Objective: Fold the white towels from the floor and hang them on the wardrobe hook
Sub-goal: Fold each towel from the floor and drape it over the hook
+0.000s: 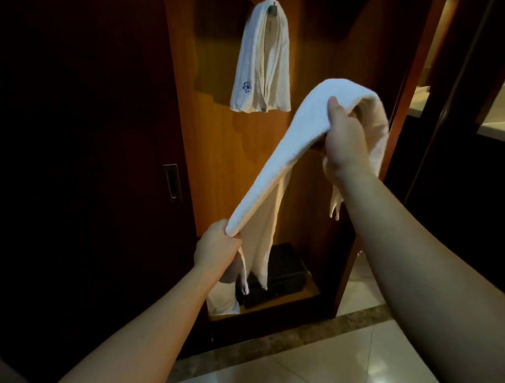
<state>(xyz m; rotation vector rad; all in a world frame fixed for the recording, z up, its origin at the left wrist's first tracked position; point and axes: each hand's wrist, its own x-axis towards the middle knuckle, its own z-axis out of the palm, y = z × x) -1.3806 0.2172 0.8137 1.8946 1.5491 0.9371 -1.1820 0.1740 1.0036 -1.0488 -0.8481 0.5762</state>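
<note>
A white towel point(290, 152) stretches as a folded band between my two hands in front of the open wardrobe. My left hand point(216, 248) grips its lower end, with loose cloth hanging below. My right hand point(346, 138) is raised higher and holds the upper end, which drapes over and behind it. Another folded white towel point(261, 66) with a small blue emblem hangs from the wardrobe hook point(274, 5) on the wooden back panel, up and to the left of my right hand.
A dark sliding door with a metal recessed handle point(172, 182) covers the wardrobe's left side. A black box point(281, 275) and a white item point(222, 301) sit on the wardrobe's bottom shelf. Glossy tiled floor point(337, 370) lies below, and a lit room opens at right.
</note>
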